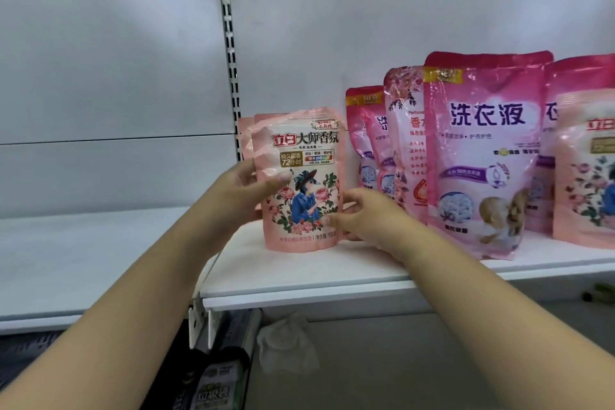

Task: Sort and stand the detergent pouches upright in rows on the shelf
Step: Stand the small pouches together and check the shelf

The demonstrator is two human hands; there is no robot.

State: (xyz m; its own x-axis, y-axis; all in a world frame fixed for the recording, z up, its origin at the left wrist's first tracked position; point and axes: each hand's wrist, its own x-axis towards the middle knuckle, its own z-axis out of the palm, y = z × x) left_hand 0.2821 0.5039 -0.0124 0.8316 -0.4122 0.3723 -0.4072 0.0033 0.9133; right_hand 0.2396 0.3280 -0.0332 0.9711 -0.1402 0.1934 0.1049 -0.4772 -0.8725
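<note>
Hidden: second pale pouch [245, 140] behind front one, mostly covered.
Cut off: rightmost pouch [587, 156] at frame edge.
My grip: left hand [248, 191] and right hand [357, 215] clasp small pink pouch [301, 176], upright on shelf [332, 276].
Nearby: big pink pouch [482, 156] just right.

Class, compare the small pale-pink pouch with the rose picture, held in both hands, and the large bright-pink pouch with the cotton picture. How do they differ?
1. The small pale-pink rose pouch is clearly shorter and narrower than the large bright-pink cotton pouch.
2. The rose pouch is gripped by the left hand and right hand; the cotton pouch stands untouched.
3. The rose pouch is pale peach-pink; the cotton pouch is brighter pink.

Both stand upright on the white shelf.
</note>
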